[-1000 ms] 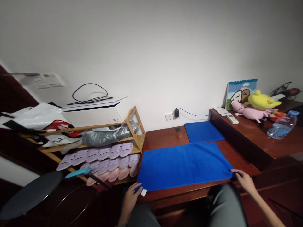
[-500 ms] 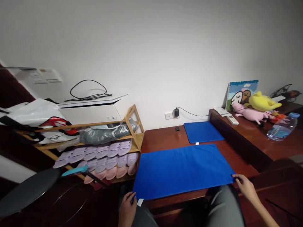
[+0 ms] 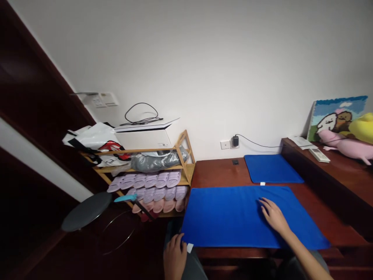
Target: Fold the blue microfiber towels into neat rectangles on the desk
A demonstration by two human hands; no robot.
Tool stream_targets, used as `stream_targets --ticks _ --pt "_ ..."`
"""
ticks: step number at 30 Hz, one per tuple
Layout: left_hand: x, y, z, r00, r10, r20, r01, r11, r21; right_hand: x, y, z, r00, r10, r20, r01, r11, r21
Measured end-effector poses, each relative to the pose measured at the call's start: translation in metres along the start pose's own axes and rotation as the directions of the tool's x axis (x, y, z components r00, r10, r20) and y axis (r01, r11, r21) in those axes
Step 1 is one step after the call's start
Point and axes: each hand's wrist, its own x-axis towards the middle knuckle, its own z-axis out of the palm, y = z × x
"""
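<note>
A large blue fabric mat (image 3: 233,221) lies spread flat on the reddish-brown wooden desk (image 3: 215,171), its front edge at the desk's near side. At its front left corner my left hand (image 3: 175,254) has the fingers bent round the edge, beside a small white tag (image 3: 190,248). My right hand (image 3: 274,217) rests on the right half of the mat, palm down with fingers stretched out, holding nothing. Just behind lies a smaller blue mat (image 3: 272,169), also with a white tag on its front edge.
A wooden rack (image 3: 186,167) with several purple and pink slippers, a white box (image 3: 142,140) and bags stands left. A round dark stool (image 3: 87,212) is further left. On the raised right ledge are a remote (image 3: 319,155), plush toys and a picture (image 3: 335,116).
My right hand has let go of the mat's front right corner and moved inward onto its surface. My left hand stays at the left corner. The view has turned left.
</note>
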Motion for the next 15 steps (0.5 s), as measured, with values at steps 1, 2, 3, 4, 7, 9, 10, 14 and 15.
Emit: stream_targets --ticks 1,2,3,4,7,9,10,14,15 --pt "0.002 -0.003 0.000 1.000 -0.001 -0.008 0.002 1.000 0.012 0.008 -0.007 0.012 0.999 -0.009 0.031 0.009 1.000 -0.001" --pt "0.006 -0.004 0.001 1.000 0.001 -0.020 -0.001 1.000 0.017 0.013 -0.010 0.024 0.998 -0.014 0.061 0.015 1.000 -0.012" --pt "0.013 -0.003 0.001 0.999 0.011 -0.035 -0.010 1.000 0.014 0.015 -0.011 0.034 0.996 -0.015 0.089 0.018 0.999 -0.032" --pt "0.025 0.000 0.002 0.998 0.031 -0.050 -0.031 1.000 0.002 0.015 -0.010 0.042 0.993 -0.013 0.114 0.020 0.998 -0.057" --pt "0.079 0.029 0.009 0.984 0.158 -0.077 -0.164 0.984 -0.068 0.012 -0.002 0.058 0.986 -0.005 0.167 0.029 0.990 -0.140" --pt "0.125 0.054 0.019 0.959 0.277 -0.049 -0.281 0.955 -0.099 0.010 0.000 0.059 0.980 0.001 0.198 0.038 0.981 -0.191" --pt "0.146 0.064 0.025 0.944 0.329 -0.003 -0.328 0.940 -0.091 0.010 0.000 0.059 0.977 0.005 0.212 0.041 0.976 -0.214" --pt "0.200 0.073 0.057 0.890 0.385 0.246 -0.396 0.918 -0.006 0.009 0.000 0.057 0.970 0.021 0.243 0.046 0.962 -0.270" --pt "0.205 0.067 0.065 0.883 0.378 0.279 -0.396 0.918 0.010 0.010 0.001 0.056 0.969 0.024 0.244 0.046 0.960 -0.276"
